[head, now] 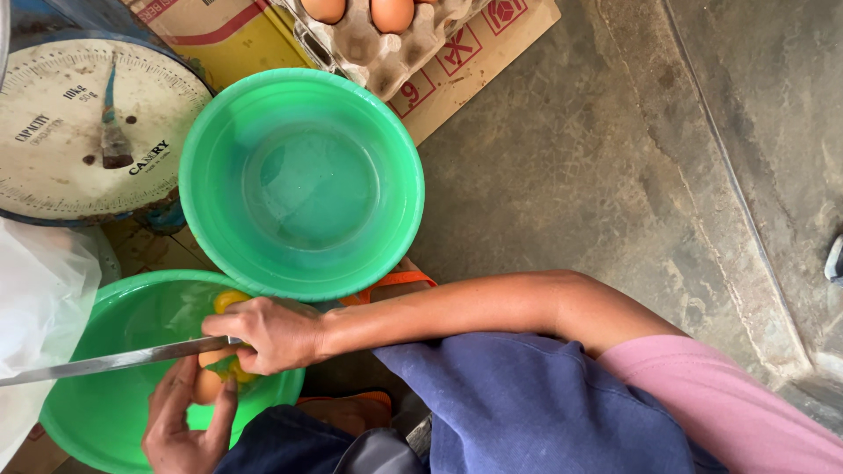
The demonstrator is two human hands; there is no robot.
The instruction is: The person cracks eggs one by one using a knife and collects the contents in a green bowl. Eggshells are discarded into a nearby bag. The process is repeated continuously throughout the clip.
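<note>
- Fruit first: a small yellow-orange fruit with a green patch [219, 362] sits between both hands, over the lower green plastic basin [97, 412] at the bottom left of the view.
- The right hand [268, 333] has its fingers closed round the handle of a long, flat steel knife [105, 361]; the blade runs out to the left, nearly level, and meets the fruit.
- The left hand [180, 421] cups the fruit from below, fingers curled up against it, thumb beside it.
- The right forearm reaches in from the right, crossing above a lap covered in blue cloth [527, 404]; a pink sleeve [729, 404] shows at the lower right.
- A second, round green plastic bowl [303, 180] stands just above the hands, its rim overlapping the lower basin.
- An orange strap of a sandal [391, 283] peeps out between that bowl and the forearm.
- A round dial weighing scale with a worn white face [83, 132] stands at the upper left, next to the bowl.
- A grey pulp egg tray with brown eggs [386, 39] rests on flattened cardboard [474, 53] at the top.
- A white plastic bag [35, 298] lies at the left edge.
- Bare grey concrete floor [615, 175] fills the right side.
</note>
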